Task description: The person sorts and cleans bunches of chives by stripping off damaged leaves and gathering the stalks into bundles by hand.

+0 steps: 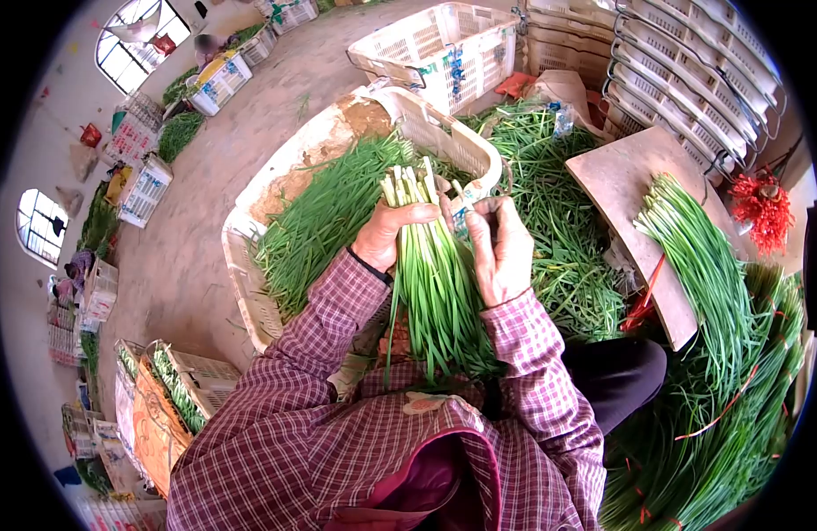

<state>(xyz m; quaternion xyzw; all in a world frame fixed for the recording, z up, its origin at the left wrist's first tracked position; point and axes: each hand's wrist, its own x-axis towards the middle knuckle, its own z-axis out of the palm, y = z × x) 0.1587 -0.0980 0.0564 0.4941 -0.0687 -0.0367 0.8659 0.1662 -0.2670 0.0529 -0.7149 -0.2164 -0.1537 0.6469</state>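
My left hand [383, 232] is closed round a bunch of garlic chives [435, 292], its thumb across the pale stems. The white stem ends point up and away from me, and the green leaves hang toward my lap. Beside the bunch, my right hand [504, 248] is closed in a pinch near the stem ends. What its fingers hold, if anything, is too small to make out. Just beyond both hands stands a plastic crate [236, 232] with more chives [324, 212] lying in it.
Loose green leaves [559, 221] are heaped right of the crate. A board [621, 177] bears another chive bunch [691, 239], with a large chive pile [718, 442] below. Red ties [760, 208] hang at the right. Stacked crates [682, 80] and a white crate [435, 49] stand behind.
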